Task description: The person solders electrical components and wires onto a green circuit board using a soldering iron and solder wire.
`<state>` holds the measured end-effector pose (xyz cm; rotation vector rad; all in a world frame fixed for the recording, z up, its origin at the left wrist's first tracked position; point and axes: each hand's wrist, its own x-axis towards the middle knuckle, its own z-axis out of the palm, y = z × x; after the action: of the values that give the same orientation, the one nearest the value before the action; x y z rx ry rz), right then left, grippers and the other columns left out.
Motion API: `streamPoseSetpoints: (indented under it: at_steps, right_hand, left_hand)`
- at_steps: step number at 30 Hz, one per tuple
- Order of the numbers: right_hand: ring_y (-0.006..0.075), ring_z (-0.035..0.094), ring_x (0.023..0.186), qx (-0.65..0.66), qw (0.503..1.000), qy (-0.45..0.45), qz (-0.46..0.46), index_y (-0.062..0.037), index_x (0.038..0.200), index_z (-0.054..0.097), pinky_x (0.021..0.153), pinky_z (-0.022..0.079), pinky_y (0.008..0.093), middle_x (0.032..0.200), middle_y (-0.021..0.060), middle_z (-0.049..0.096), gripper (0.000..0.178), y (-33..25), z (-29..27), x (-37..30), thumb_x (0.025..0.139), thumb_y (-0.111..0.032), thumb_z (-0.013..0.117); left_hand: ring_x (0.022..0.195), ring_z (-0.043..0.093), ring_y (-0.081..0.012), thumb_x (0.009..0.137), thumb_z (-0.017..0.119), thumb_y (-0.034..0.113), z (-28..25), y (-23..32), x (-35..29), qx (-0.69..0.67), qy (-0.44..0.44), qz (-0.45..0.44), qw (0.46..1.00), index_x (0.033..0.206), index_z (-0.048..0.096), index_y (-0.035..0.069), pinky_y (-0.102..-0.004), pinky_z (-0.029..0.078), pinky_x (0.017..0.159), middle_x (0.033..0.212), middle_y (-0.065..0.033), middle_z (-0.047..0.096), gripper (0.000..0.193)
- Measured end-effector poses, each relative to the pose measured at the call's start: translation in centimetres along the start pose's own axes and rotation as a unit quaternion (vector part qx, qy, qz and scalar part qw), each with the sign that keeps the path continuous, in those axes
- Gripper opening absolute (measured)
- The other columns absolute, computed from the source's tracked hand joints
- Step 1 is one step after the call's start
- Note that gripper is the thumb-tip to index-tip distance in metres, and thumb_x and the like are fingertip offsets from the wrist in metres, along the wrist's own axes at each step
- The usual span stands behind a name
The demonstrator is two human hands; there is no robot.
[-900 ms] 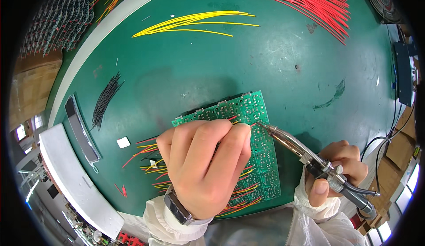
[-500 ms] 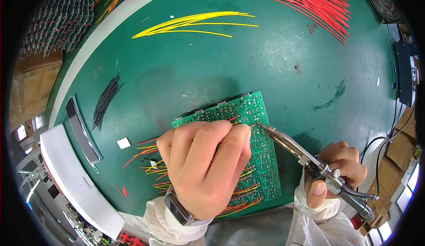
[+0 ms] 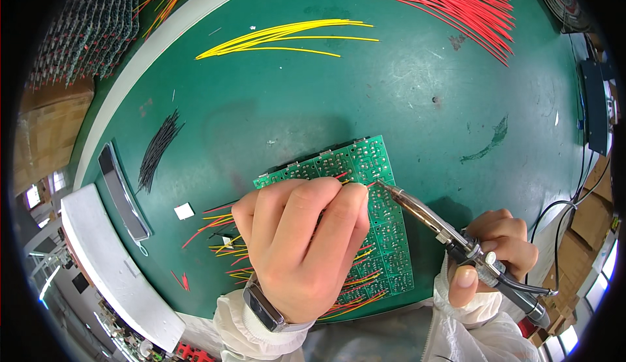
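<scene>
A green circuit board [image 3: 381, 231] lies flat on the green mat [image 3: 365, 108], pinned under the left hand [image 3: 303, 245], whose fingertips pinch a thin wire. A soldering iron [image 3: 443, 231] is gripped firmly by the right hand [image 3: 499, 251], its tip touching the board. The board is judged light, stiff and fragile, best held by its edges.

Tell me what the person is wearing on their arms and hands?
Both hands are bare, no gloves. White sleeves with gathered cuffs cover both forearms. The left wrist carries a watch with a dark rectangular face and a grey band. The right hand wears nothing.
</scene>
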<state>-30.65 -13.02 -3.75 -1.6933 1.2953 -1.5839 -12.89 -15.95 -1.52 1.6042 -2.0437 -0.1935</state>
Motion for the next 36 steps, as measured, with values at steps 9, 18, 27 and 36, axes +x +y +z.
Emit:
streamPoseSetpoints:
  at_steps: [9, 18, 27, 36]
  right_hand:
    - [0.0137, 0.042, 0.047, 0.005, 0.999, 0.026, -0.038, -0.0048, 0.082, 0.04, 0.04, 0.035, 0.0247, 0.067, 0.0069, 0.045, 0.041, 0.5, -0.1, -0.2, 0.066, -0.02, 0.074]
    - [0.0136, 0.042, 0.049, -0.003, 0.999, -0.001, -0.034, -0.0061, 0.084, 0.038, 0.043, 0.035, 0.0257, 0.069, 0.0068, 0.045, 0.044, 0.3, -0.6, -0.3, 0.069, -0.026, 0.074]
    - [0.0103, 0.036, 0.051, -0.072, 0.987, 0.145, 0.011, -0.0062, 0.083, 0.038, 0.052, 0.034, 0.0266, 0.064, 0.0029, 0.038, 0.053, 0.5, 0.0, -1.4, 0.072, -0.046, 0.071]
    - [0.0129, 0.048, 0.055, -0.125, 0.979, 0.157, -0.041, -0.0027, 0.087, 0.043, 0.059, 0.045, 0.0247, 0.07, 0.0052, 0.043, 0.047, 0.9, -0.9, -2.7, 0.076, -0.041, 0.067]
  left_hand:
    - [0.069, 0.051, -0.0176, 0.056, 0.071, -0.002, 0.1, 0.0, -0.1, 0.009, 0.004, 0.003, 1.0, 0.079, 0.063, 0.012, -0.0311, 0.036, 0.067, 0.075, 0.0016, 0.054, 0.028]
    - [0.07, 0.051, -0.0181, 0.06, 0.073, 0.001, -0.4, 0.1, -0.2, 0.018, 0.0, 0.006, 1.0, 0.083, 0.064, 0.012, -0.0315, 0.036, 0.068, 0.077, 0.0009, 0.055, 0.028]
    - [0.079, 0.055, -0.0227, 0.073, 0.067, 0.005, -6.2, -1.5, -3.1, 0.042, 0.029, -0.126, 0.991, 0.089, 0.065, 0.005, -0.0312, 0.042, 0.073, 0.086, -0.0079, 0.059, 0.016]
    - [0.067, 0.055, -0.0213, 0.074, 0.065, -0.001, -15.1, -9.8, -16.9, 0.175, 0.002, -0.344, 0.923, 0.085, 0.06, 0.001, -0.031, 0.043, 0.062, 0.076, -0.0088, 0.058, 0.012]
